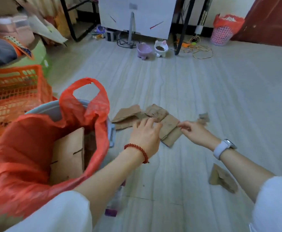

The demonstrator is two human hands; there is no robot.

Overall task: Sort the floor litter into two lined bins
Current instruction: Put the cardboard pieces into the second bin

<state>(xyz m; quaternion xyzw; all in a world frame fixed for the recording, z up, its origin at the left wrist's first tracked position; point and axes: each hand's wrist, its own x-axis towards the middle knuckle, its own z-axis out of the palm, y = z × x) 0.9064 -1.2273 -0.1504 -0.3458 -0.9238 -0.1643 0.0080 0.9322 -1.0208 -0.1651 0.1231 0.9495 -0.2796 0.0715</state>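
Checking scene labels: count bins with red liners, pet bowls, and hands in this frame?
Bins with red liners: 2, the near bin and the pink basket bin
Pet bowls: 2, the purple bowl and the white bowl
Hands: 2, left hand, right hand
Total: 6

Torn brown cardboard pieces lie overlapping flat on the floor just right of the near bin, grey with a red liner, cardboard standing inside; another scrap lies apart; a pink bin, red-lined, stands far off
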